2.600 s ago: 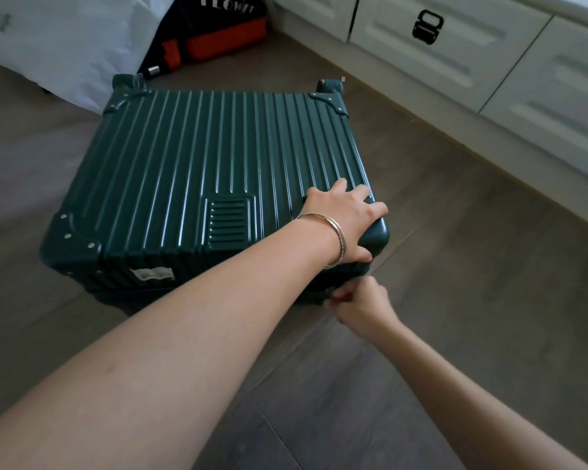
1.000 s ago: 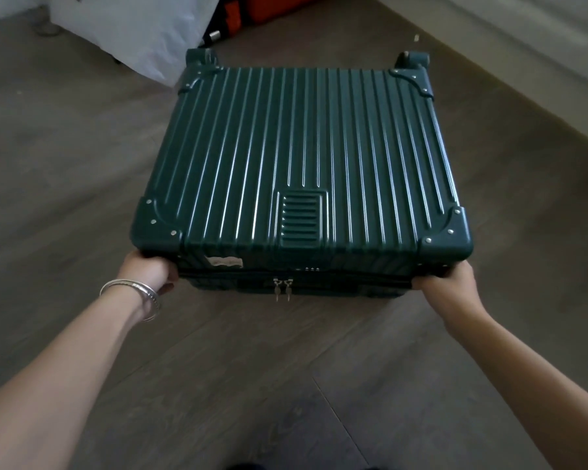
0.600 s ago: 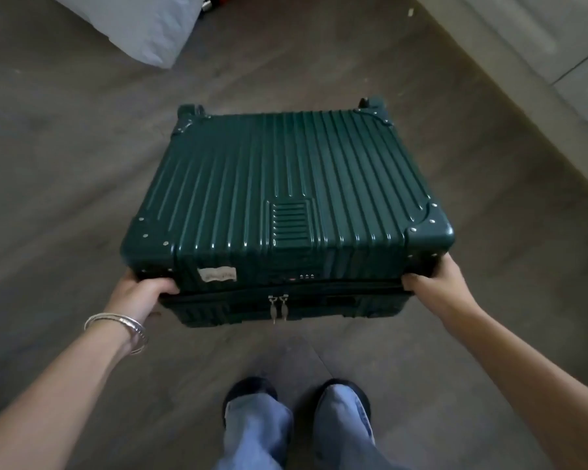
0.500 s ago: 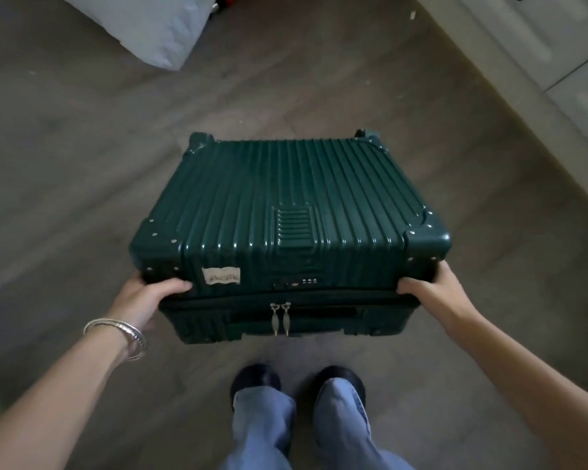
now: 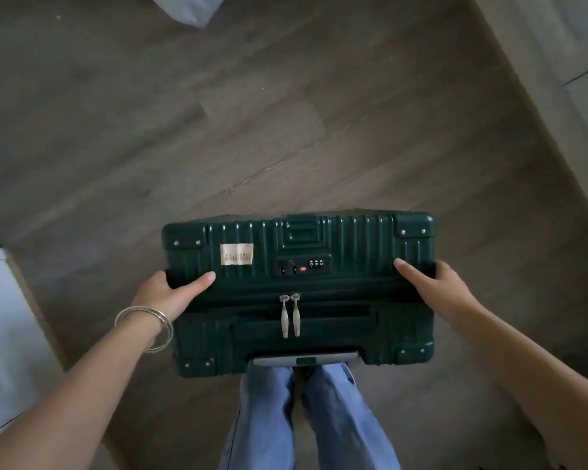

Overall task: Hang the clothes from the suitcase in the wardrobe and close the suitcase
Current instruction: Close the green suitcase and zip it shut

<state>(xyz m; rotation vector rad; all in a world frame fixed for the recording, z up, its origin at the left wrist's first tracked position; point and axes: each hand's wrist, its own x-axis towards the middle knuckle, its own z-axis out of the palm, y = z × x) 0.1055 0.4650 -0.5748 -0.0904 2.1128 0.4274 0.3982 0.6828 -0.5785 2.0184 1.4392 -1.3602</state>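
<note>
The dark green ribbed suitcase point(image 5: 353, 245) is zipped shut and stands upright, so I look down on its top side with the combination lock point(image 5: 304, 266) and two zipper pulls point(image 5: 291, 315). My left hand point(image 5: 170, 293), with bangles at the wrist, grips the suitcase's left end, thumb lying across the top. My right hand point(image 5: 435, 286) grips its right end the same way. The retracted pull handle point(image 5: 306, 360) sits at the near edge, just above my legs. No clothes are in view.
Grey wood-look floor point(image 5: 252, 130) lies beyond the suitcase. White cabinet fronts point(image 5: 564, 56) run along the right. A pale panel point(image 5: 4, 334) stands at the left edge, and a white sheet corner point(image 5: 190, 8) shows at the top. My jeans-clad legs point(image 5: 306, 418) are directly below.
Both hands have tipped the suitcase from lying flat on the floor up onto its end, close to my legs. The ribbed lid face has swung out of sight.
</note>
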